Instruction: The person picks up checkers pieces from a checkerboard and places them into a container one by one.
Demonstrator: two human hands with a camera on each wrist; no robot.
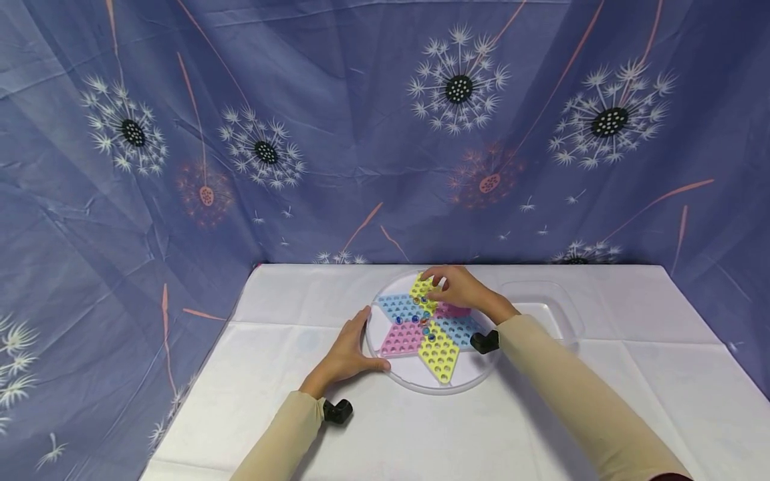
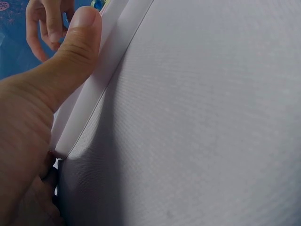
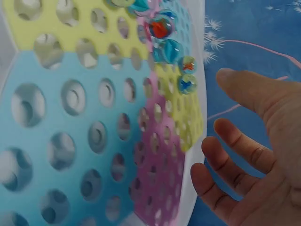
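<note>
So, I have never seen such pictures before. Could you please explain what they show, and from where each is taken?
No machine here, just a person's bare left hand and right hand. The wide picture comes from a head camera, the second from the left wrist, the third from the right. On the white table lie a round board full of holes, with marbles on it, and a clear tray. The left hand touches the board's edge; the right is over the board's far side, holding nothing visible.
</note>
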